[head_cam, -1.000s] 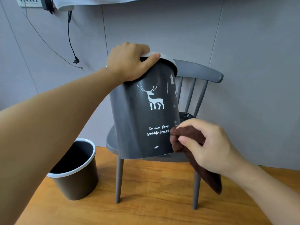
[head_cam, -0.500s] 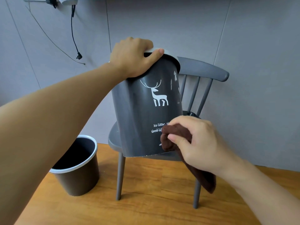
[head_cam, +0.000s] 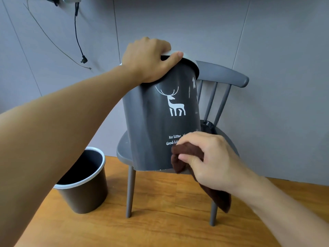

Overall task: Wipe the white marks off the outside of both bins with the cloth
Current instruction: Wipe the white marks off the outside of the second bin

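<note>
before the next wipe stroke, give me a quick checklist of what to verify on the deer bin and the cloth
1. Left hand grips the rim of the deer bin: ok.
2. Bin supported on the chair: ok, tilted, lower edge on the seat.
3. Right hand holds the brown cloth bunched against the lower wall: ok.
4. White marks gone from the bin's upper right side: not ok, smears remain there.
5. Mark under the cloth cleared: cannot tell, the cloth covers it.
6. Second bin on the floor wiped: cannot tell, only part of its wall shows.
</note>
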